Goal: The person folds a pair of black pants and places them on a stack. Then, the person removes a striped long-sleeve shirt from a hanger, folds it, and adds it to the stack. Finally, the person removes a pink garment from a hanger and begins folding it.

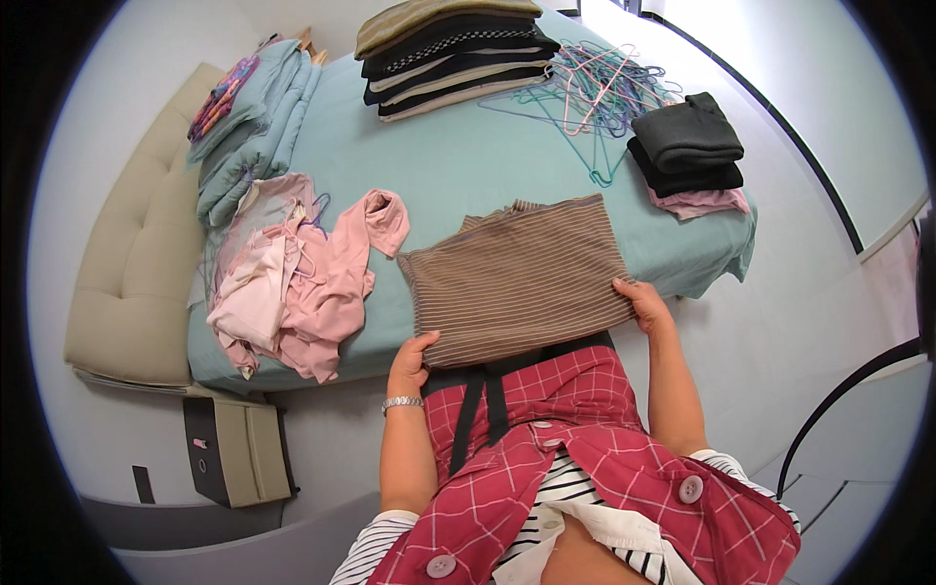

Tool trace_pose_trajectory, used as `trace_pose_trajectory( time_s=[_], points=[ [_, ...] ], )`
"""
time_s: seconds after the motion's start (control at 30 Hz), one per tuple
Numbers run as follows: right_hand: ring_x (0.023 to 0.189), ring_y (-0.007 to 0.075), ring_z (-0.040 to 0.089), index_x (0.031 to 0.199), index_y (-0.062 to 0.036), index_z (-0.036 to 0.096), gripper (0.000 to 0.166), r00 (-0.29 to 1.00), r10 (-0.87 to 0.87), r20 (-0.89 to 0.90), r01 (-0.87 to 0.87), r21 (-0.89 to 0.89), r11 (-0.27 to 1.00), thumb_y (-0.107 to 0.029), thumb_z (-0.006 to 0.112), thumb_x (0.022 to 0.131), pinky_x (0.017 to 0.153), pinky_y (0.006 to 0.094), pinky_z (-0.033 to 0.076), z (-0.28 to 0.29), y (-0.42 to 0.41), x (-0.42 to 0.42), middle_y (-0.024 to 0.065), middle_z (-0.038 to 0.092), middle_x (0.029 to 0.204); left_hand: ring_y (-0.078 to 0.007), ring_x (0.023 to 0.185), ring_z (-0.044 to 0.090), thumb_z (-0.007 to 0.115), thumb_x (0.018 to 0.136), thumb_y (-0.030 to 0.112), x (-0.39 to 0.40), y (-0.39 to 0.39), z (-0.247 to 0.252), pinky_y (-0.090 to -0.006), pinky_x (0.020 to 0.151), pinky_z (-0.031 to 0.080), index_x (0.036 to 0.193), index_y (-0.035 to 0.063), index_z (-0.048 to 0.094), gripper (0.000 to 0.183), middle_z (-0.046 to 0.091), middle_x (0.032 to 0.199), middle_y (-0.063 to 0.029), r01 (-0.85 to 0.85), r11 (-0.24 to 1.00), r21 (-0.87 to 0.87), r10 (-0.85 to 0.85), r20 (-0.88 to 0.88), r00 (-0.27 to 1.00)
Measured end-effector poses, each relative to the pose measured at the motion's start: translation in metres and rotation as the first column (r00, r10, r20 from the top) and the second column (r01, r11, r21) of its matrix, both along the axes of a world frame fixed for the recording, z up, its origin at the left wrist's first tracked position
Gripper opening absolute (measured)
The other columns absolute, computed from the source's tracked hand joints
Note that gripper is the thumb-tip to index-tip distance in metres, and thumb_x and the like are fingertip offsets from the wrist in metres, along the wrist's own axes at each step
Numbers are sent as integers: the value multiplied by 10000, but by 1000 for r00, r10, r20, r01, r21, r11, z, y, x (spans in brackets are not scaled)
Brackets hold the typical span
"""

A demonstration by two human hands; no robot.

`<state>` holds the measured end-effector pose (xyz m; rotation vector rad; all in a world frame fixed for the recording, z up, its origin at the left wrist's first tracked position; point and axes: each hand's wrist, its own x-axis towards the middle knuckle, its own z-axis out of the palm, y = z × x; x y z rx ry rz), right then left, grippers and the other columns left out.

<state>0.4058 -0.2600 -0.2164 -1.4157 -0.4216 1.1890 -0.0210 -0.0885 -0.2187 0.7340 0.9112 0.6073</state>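
Note:
A brown striped garment [519, 281], partly folded into a wide rectangle, lies over the near edge of the bed in front of me. My left hand [415, 362] grips its near left corner, thumb on top; a metal bracelet is on that wrist. At its near right edge my right hand [640, 300] holds the cloth the same way. The fingers of both hands are hidden under the fabric. Left of the garment, a loose heap of pink clothes [322, 300] lies with hangers among it.
On the teal-sheeted bed [439, 153] stand a tall stack of folded clothes [453, 66], tangled plastic hangers [607, 88], a smaller folded pile [687, 146] and a folded quilt [270, 117]. A tufted headboard [146, 241] and a nightstand [241, 453] are at the left.

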Motion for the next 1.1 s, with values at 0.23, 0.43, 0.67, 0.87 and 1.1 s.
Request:
trace_pose_trajectory(
  time_s=[0.23,0.43,0.67,0.87,1.1],
  points=[
    [660,124,542,979,-72,580,245,991,-61,-122,70,72,995,-281,609,855,471,251,411,95,20,8,14,579,775,-258,951,624,556,898,224,11,6,94,-395,832,516,1125,-29,544,340,624,1079,-139,-79,995,-55,90,242,966],
    [489,86,531,930,-74,575,162,959,-31,-280,106,256,961,-231,547,899,332,194,388,161,32,2,6,587,704,-260,897,643,561,888,202,1,17,155,-377,779,538,1024,-8,584,251,649,998,-137,-207,977,-41,208,359,910],
    [497,84,505,899,-84,570,138,930,-82,-358,148,162,976,-221,559,895,334,170,378,187,99,7,-2,544,679,-266,814,648,531,886,217,4,85,187,-386,706,560,986,-18,600,265,658,914,-138,-195,981,9,185,266,946],
    [388,42,360,875,-88,550,156,973,-24,-229,121,422,898,-236,598,878,318,160,252,234,138,19,-25,485,637,-259,873,632,553,889,244,24,124,244,-379,780,528,1052,-47,581,335,635,1010,-150,-226,924,307,106,360,927],
    [385,65,353,938,-58,595,180,987,-158,-20,158,215,964,-220,608,860,325,193,254,132,118,26,-20,496,655,-190,509,589,598,854,430,12,101,144,-261,328,343,1010,79,569,386,626,761,-57,-44,989,138,78,-251,965]
  ],
)
